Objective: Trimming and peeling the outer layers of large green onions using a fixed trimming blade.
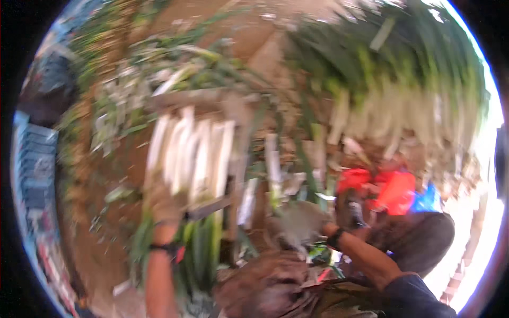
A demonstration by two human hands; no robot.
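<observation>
A row of long leeks, white stems far and green leaves near, lies in a wooden frame in front of me at the left. My left hand, seemingly gloved, rests over the row's left edge. Beside it a dark flat strip crosses the stems; whether it is a blade or a bar I cannot make out. My right hand, in a pale grey glove, is low in front of my body, right of the frame. Motion smears the fingers of both hands, and whatever they may hold is hidden.
A large heap of leeks fills the far right. Trimmed leaves and loose stalks litter the ground at far left. Red plastic and blue plastic lie by my right knee. Blue crates stand along the left edge.
</observation>
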